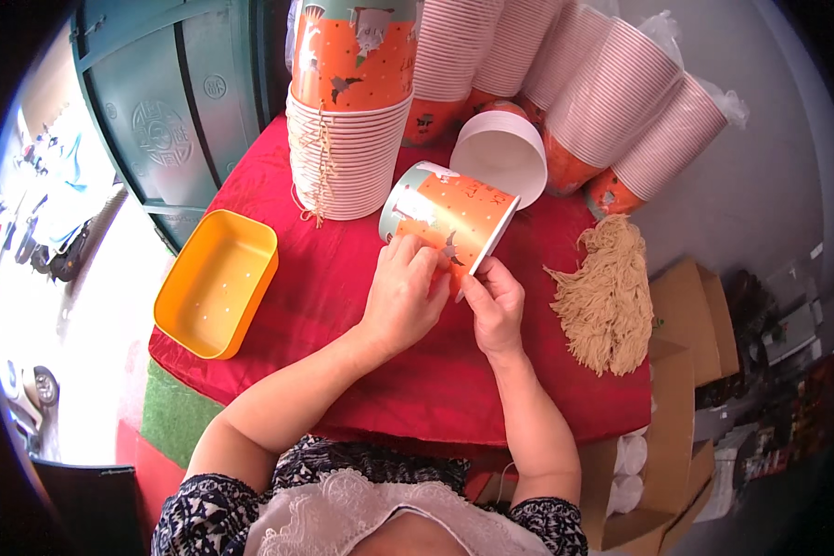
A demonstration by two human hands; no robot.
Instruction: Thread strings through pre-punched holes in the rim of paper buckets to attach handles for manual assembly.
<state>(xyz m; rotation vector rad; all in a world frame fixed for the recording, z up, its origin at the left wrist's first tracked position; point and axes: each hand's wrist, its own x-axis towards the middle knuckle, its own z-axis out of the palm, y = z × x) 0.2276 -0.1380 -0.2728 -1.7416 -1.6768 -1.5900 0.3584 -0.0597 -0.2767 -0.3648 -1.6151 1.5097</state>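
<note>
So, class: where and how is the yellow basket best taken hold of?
Probably by the right long wall of the yellow basket, pinched at the rim from above and the right: its top is open, and that wall faces the middle of the red tablecloth.

Free tablecloth [315, 296] between yellow tray [206, 301] and left hand [401, 292]; cup stacks [350, 157] block beyond.

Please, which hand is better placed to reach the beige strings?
Probably the right hand: the strings lie on its side of the table. The left hand is farther; both touch the cup.

Right fingers [502, 277] seemingly pinch the orange cup [459, 208].
</note>
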